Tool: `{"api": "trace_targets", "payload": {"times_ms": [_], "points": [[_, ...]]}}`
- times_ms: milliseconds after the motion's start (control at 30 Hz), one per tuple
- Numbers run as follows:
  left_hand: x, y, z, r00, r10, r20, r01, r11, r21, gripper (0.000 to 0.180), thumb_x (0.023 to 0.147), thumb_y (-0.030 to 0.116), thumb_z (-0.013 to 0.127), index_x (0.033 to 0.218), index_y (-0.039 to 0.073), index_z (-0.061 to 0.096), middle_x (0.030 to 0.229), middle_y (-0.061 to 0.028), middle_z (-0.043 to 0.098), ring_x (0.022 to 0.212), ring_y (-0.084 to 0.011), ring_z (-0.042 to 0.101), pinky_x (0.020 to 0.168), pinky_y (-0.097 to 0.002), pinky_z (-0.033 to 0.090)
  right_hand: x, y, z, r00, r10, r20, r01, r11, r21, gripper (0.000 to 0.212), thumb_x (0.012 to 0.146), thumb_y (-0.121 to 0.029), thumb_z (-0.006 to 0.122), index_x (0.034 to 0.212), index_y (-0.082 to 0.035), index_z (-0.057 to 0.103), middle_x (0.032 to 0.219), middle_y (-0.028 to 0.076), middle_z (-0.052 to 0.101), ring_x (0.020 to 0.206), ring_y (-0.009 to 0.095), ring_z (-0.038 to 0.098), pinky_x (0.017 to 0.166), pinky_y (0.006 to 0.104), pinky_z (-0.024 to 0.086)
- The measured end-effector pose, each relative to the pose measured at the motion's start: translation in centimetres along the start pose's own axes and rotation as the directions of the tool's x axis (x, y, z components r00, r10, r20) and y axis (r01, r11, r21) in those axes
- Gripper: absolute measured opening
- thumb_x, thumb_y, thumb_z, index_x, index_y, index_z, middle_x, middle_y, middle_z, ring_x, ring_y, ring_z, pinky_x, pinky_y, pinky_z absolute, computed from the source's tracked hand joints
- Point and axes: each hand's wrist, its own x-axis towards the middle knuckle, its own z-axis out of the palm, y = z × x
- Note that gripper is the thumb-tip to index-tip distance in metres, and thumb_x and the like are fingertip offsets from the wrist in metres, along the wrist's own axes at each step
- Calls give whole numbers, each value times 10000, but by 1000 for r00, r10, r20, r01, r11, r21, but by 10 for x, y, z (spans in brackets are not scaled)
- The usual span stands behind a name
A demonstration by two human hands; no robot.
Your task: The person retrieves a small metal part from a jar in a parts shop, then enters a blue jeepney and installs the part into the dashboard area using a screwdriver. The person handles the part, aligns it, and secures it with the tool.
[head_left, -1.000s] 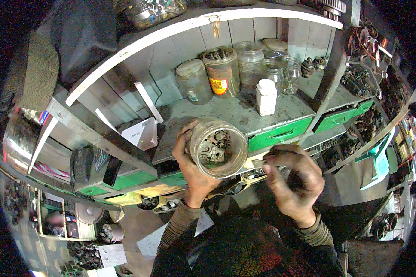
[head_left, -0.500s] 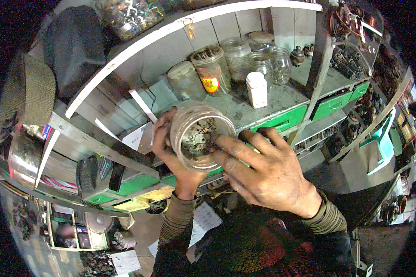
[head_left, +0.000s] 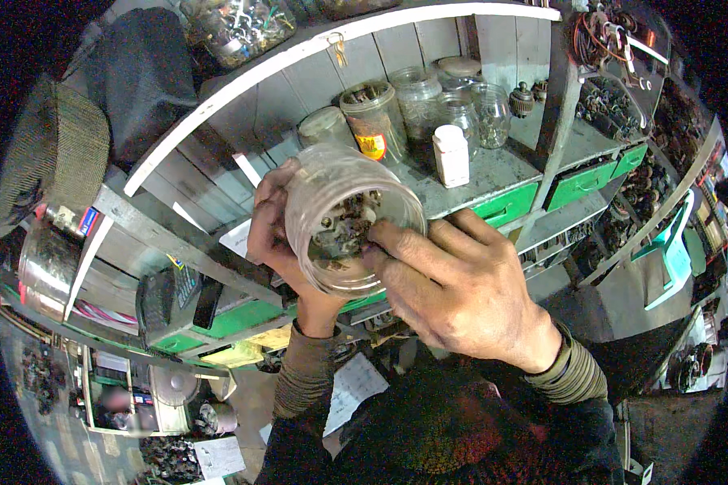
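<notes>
My left hand (head_left: 272, 228) is wrapped round the side of a clear jar (head_left: 332, 171), holding it up tilted so its wide mouth faces me. Inside lie small dark and rusty metal parts (head_left: 341, 226), with a pale round piece among them. My right hand (head_left: 471, 293) reaches into the mouth from the right. Its thumb and forefinger are drawn together among the parts, and the fingertips are partly hidden, so whatever they pinch does not show clearly.
Beyond the jar, a grey shelf (head_left: 416, 174) carries a white bottle (head_left: 451, 158), a jar with a yellow-red label (head_left: 372, 121) and several clear jars. Green drawers (head_left: 505, 206) sit below it. A white-edged upper shelf (head_left: 356, 34) curves overhead. A turquoise chair (head_left: 671, 255) stands at the right.
The jar has been tipped further and its mouth has shifted slightly right. My left hand has moved a little left around it. The right fingers stay in the mouth.
</notes>
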Motion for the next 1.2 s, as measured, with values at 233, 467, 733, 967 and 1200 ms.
{"api": "trace_targets", "payload": {"times_ms": [233, 467, 733, 967, 1200], "points": [[-4, -4, -1, 998, 65, 5, -65, 998, -23, 968, 674, 304, 954, 1386, 142, 319, 1384, -220, 493, 1243, -376, 520, 1043, -506, 443, -4, -4, 2, 997, 42, 58, -42, 999, -3, 363, 734, -147, 761, 1082, -59, 714, 1232, 70, 668, 787, 205, 622, 685, 343, 489], [-7, -13, -8, 986, 169, 7, -169, 986, -5, 845, 738, 253, 913, 1364, 145, 355, 1327, -208, 555, 1194, -389, 557, 1017, -522, 466, 6, -13, -17, 972, 62, 224, -16, 979, -201, 472, 711, -168, 759, 1170, -92, 680, 1241, 42, 630, 888, 212, 633, 746, 352, 536], [-5, 5, -16, 972, 198, 130, -214, 969, 126, 856, 734, 193, 910, 1373, 128, 344, 1410, -207, 481, 1305, -382, 495, 1100, -525, 426, 12, -7, -7, 969, 107, 224, -86, 991, -100, 466, 736, -118, 703, 1198, -85, 651, 1097, 44, 634, 902, 264, 671, 684, 366, 575], [-13, -2, -14, 992, 125, 19, -125, 992, -8, 923, 722, 250, 916, 1408, 138, 310, 1428, -212, 449, 1281, -364, 511, 1092, -503, 436, 9, -12, -16, 940, 77, 332, -65, 997, -45, 546, 735, -114, 713, 1276, -104, 641, 1374, 35, 613, 918, 242, 686, 723, 353, 587], [-14, -8, -22, 996, 76, 55, -81, 993, 91, 960, 691, 356, 943, 1394, 137, 327, 1339, -221, 542, 1220, -373, 550, 1019, -492, 471, -4, -17, -19, 946, 120, 302, -121, 993, -17, 604, 676, -144, 780, 1266, -109, 655, 1399, 29, 601, 896, 230, 674, 757, 359, 591]]}}
